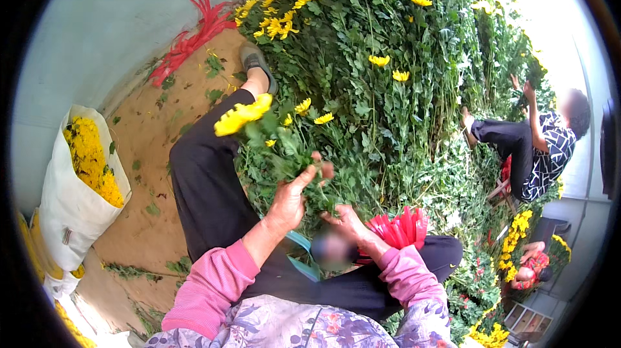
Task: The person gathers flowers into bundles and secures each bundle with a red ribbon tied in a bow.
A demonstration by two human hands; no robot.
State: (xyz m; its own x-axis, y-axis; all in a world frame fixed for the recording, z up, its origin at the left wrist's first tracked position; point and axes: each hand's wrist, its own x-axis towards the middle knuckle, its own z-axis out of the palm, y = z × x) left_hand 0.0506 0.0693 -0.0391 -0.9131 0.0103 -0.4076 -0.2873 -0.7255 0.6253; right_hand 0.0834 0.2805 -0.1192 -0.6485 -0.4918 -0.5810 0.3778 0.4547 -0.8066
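Observation:
My left hand [290,200] is closed around the leafy stems of a small bunch of yellow chrysanthemums [244,114]. The flower heads point to the upper left, and the bunch is slightly blurred. Lower down, my right hand [345,224] has its fingers closed on the stem ends, close to my lap. A bundle of red plastic strips [400,227] lies by my right thigh, just beyond that wrist. Between my legs are a teal band [303,261] and a blurred roundish thing that I cannot identify. Before me rises a large heap of cut chrysanthemum stems [368,120].
More red plastic strips [194,40] lie by the wall. On the left, a white sack [73,222] holds yellow flower heads [92,159]. Leaf scraps litter the brown floor [140,193]. At the right, one person [548,149] sits by the heap and another [531,265] is farther off.

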